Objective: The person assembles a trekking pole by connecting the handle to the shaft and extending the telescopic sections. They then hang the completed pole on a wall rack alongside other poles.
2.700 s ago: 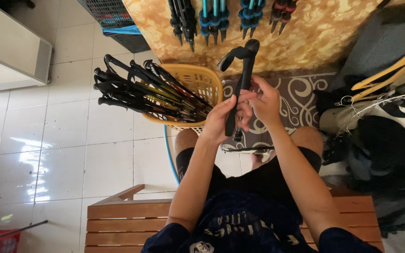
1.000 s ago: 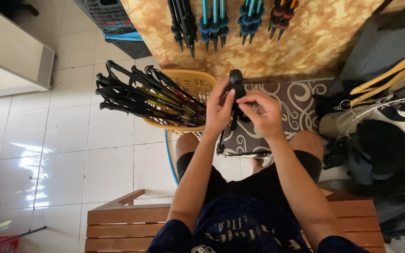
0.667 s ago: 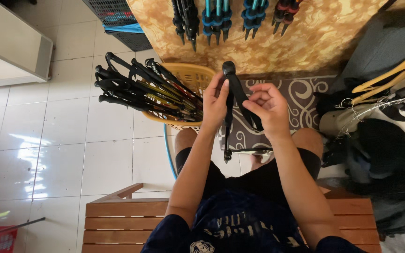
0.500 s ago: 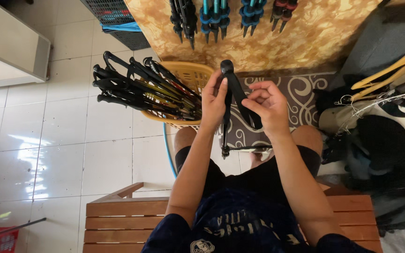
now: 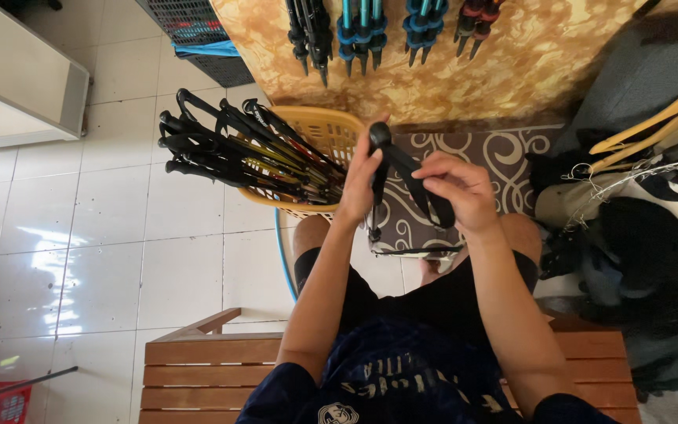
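While the left hand (image 5: pixel 359 188) grips the stiff, light-looking pole (image 5: pixel 379 157) by its handle, the right hand (image 5: pixel 461 192) pinches its soft strap (image 5: pixel 421 188).

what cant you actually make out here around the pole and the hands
- Head view, pole grip: the left hand covers most of it.
- Pole's lower end: hidden below the hands, against the patterned rug.
- Strap: its far end disappears under the right hand.
- Poles in the yellow basket: their tips are buried inside it.
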